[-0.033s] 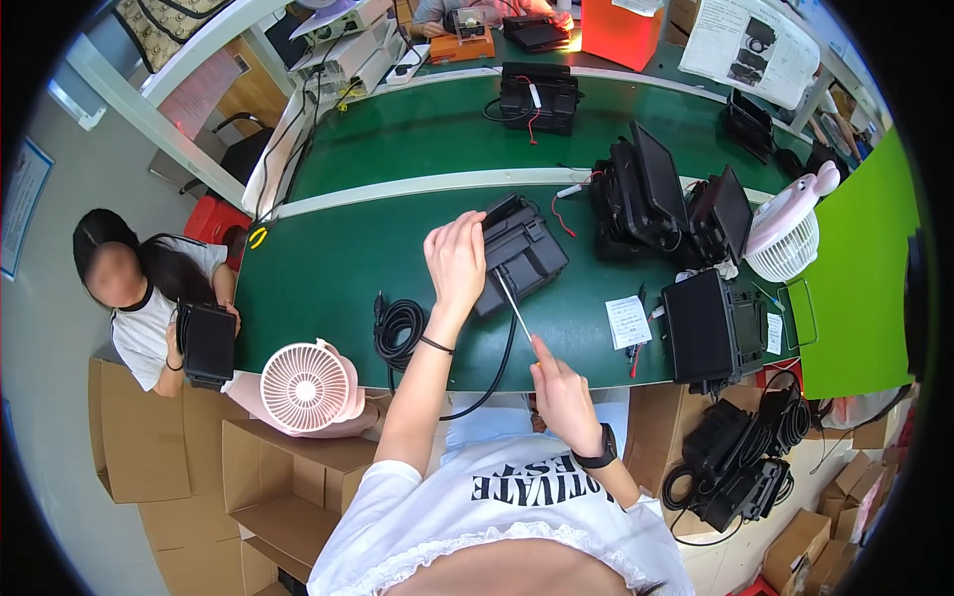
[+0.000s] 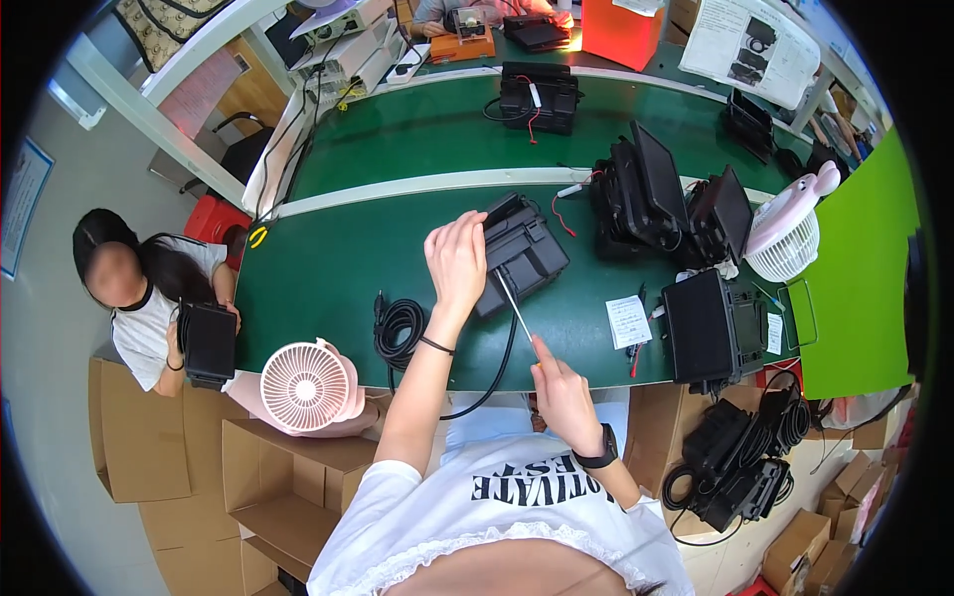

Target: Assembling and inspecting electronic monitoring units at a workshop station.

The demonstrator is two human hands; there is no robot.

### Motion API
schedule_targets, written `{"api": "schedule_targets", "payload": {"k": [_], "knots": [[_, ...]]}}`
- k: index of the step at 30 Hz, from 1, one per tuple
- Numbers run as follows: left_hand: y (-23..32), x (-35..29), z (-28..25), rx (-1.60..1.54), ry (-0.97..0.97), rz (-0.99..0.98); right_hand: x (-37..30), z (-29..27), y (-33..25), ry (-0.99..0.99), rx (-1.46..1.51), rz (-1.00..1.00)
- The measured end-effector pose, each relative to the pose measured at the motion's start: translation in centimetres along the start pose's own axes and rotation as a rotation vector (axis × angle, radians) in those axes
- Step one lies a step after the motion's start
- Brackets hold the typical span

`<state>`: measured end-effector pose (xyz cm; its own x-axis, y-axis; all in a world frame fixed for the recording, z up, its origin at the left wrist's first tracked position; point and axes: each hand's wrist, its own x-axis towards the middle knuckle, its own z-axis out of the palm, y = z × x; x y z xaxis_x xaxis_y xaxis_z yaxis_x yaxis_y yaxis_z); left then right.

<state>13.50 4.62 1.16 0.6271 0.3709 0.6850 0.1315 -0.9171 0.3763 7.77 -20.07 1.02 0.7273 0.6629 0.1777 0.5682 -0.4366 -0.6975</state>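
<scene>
A black plastic case (image 2: pixel 527 248) lies tilted on the green workbench (image 2: pixel 318 268) in front of me. My left hand (image 2: pixel 457 260) is closed over its left side, the fingertips at its upper edge. In my right hand (image 2: pixel 566 397) is a screwdriver (image 2: pixel 514 306), its handle hidden in my closed fingers. The thin metal shaft slants up and left, and its tip meets the near side of the case. A black cable (image 2: pixel 509 358) runs from beneath the case over the bench's front edge. Left of my forearm lies a coiled black cable (image 2: pixel 399 333).
Black cases with screens (image 2: pixel 651 194) stand at the right, near a handwritten paper slip (image 2: pixel 628 323). A pink fan (image 2: pixel 308 387) is at the front left, a white-and-pink fan (image 2: pixel 785 243) at the right. To the left, a co-worker holds a black case (image 2: pixel 207 346). Cardboard boxes (image 2: pixel 288 487) stand below.
</scene>
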Motion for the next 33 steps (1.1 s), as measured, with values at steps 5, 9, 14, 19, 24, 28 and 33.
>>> {"api": "schedule_targets", "payload": {"k": [5,9,14,19,24,28,33], "knots": [[0.7,-0.1,-0.8,0.006,0.019,0.009,-0.3,-0.3,0.8,0.013,0.012,-0.032],[0.8,-0.3,-0.9,0.018,0.030,0.009,-0.4,-0.2,0.3,0.022,-0.148,-0.020],[1.0,-0.4,-0.9,-0.025,0.035,0.028,-0.9,0.7,1.5,0.051,0.029,-0.078],[1.3,-0.2,-0.5,-0.023,0.023,0.054,-0.8,-0.4,2.4,-0.147,0.493,0.152],[1.3,0.0,-0.8,-0.012,-0.015,0.081,-0.7,-1.7,3.0,-0.253,0.599,0.221],[1.8,-0.3,-1.0,0.007,-0.013,0.091,-1.1,-2.1,3.6,-0.222,0.542,0.172],[-0.2,-0.4,-1.1,-0.026,-0.028,-0.023,-2.3,-5.0,4.7,-0.207,0.470,0.077]]}}
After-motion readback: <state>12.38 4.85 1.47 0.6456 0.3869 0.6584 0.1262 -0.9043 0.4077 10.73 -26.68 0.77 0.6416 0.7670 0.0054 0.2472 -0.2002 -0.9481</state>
